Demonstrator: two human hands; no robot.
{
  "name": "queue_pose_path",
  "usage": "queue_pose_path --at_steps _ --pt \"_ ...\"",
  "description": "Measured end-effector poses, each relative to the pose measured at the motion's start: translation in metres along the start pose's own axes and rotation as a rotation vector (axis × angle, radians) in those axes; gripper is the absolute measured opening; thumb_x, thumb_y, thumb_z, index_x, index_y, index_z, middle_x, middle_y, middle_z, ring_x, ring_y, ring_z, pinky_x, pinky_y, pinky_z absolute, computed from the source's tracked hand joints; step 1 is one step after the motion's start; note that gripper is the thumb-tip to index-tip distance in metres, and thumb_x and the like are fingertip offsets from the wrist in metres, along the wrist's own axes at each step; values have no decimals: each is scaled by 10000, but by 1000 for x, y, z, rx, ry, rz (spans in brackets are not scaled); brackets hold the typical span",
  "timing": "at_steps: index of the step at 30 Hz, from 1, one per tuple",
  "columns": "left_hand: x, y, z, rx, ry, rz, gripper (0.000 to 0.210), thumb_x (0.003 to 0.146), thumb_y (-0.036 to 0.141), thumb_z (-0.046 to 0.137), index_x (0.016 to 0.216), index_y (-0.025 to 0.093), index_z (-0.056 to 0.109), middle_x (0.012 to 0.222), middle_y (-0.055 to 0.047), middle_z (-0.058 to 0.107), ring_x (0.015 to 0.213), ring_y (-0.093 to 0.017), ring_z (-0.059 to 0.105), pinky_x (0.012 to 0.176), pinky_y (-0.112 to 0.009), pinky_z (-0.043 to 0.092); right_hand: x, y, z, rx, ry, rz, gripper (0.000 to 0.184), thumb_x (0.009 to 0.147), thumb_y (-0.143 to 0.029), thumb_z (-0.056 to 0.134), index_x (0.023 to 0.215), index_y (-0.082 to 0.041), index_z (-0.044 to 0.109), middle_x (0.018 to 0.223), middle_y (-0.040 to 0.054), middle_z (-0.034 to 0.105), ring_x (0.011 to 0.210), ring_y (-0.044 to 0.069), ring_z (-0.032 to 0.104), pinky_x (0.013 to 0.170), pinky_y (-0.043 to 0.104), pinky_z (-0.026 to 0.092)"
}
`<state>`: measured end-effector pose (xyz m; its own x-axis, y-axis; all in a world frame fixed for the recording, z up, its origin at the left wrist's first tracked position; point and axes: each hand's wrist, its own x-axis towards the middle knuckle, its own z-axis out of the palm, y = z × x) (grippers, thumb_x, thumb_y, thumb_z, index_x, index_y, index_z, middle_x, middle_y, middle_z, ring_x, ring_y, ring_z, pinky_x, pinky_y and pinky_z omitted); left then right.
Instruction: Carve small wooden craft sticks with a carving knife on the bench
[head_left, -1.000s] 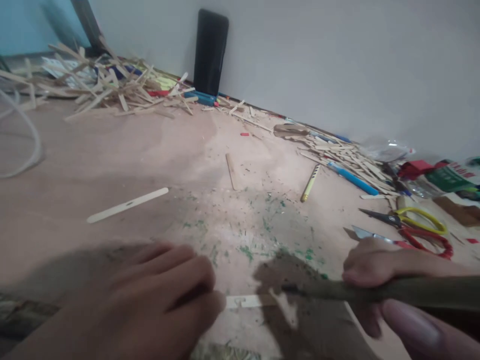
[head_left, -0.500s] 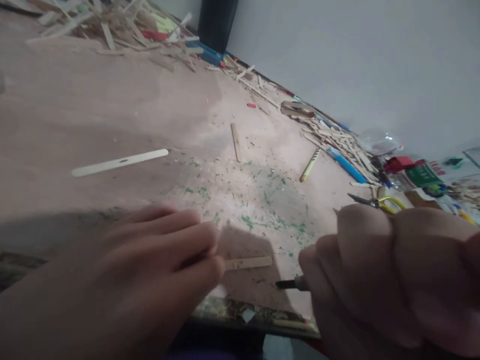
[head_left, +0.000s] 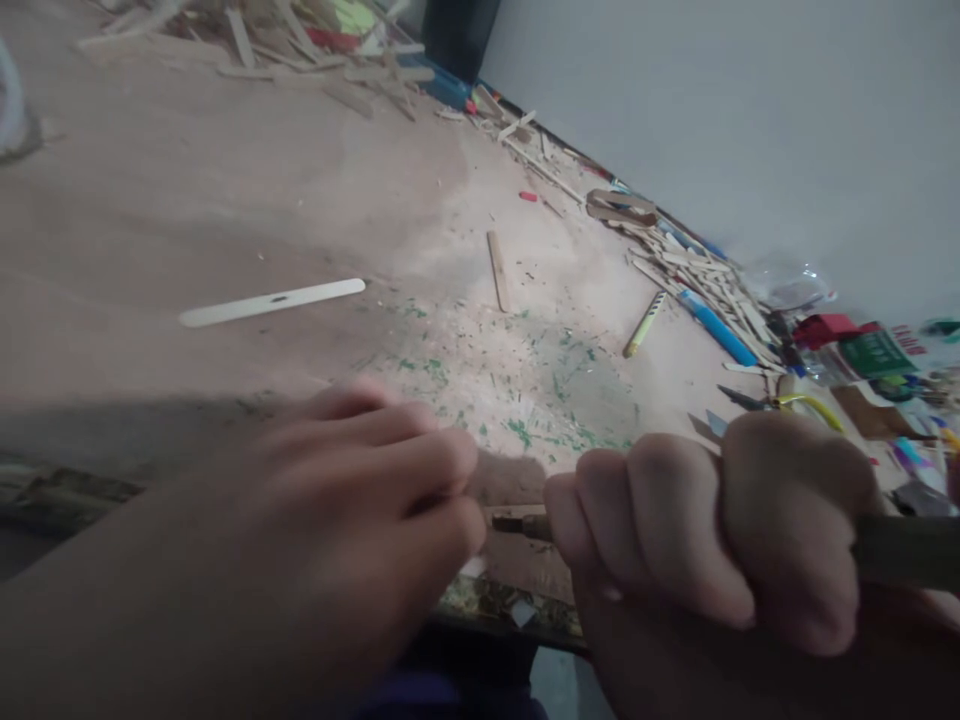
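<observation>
My left hand (head_left: pixel 375 490) is closed near the front edge, fingers bent, with thumb and index finger pinching a flat wooden craft stick (head_left: pixel 525 510) against the table. Most of that stick is hidden by my hands. My right hand (head_left: pixel 712 530) is a fist around a slim tool with a dark handle (head_left: pixel 911 553). Its narrow dark tip points left and lies over the stick, close to my left thumb. What kind of tool it is, I cannot tell.
Green shavings (head_left: pixel 525 432) are scattered on the table (head_left: pixel 225 210). A pale craft stick (head_left: pixel 274 302) and a short stick piece (head_left: pixel 498 270) lie beyond my hands. Right are a yellow pen (head_left: pixel 645 325), a blue cutter (head_left: pixel 718 328), yellow-handled pliers (head_left: pixel 810 405) and stick piles (head_left: pixel 709 270).
My right hand has moved left with the tool, bringing its tip from right of the stick to close beside my left thumb. The view has shifted slightly.
</observation>
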<state>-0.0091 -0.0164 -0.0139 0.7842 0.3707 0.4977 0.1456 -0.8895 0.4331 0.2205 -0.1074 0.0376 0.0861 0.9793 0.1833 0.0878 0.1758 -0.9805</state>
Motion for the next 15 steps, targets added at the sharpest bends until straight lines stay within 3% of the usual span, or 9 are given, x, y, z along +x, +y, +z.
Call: queue_pose_path --at_steps 4,8,10,15 --pt "2 0 0 -13 -1 23 285 1103 -6 584 1110 243 725 998 28 744 868 -197 662 1015 -426 507 -4 -5 -1 115 89 73 596 1117 -542 855 690 -257 550 640 -35 493 536 137 374 566 373 464" --pt "1 2 -1 9 -4 -15 250 1131 40 609 1126 256 736 1068 28 789 917 -191 707 1043 -400 512 -8 4 -2 193 229 0 535 1157 -514 814 732 -273 596 625 -39 467 544 157 435 552 360 444" --pt "-1 3 -1 -3 2 -19 249 1139 46 610 1117 260 734 1064 40 790 906 -180 711 1068 -384 510 -8 8 -2 238 228 -11 531 1163 -503 811 734 -270 602 623 -38 493 540 151 442 540 344 435" --pt "-1 3 -2 13 9 -12 247 1130 45 629 1126 253 762 1074 39 804 934 -180 738 1048 -385 516 0 1 3 343 258 116 562 1073 -494 920 663 -220 651 608 -36 553 549 105 485 554 281 520"
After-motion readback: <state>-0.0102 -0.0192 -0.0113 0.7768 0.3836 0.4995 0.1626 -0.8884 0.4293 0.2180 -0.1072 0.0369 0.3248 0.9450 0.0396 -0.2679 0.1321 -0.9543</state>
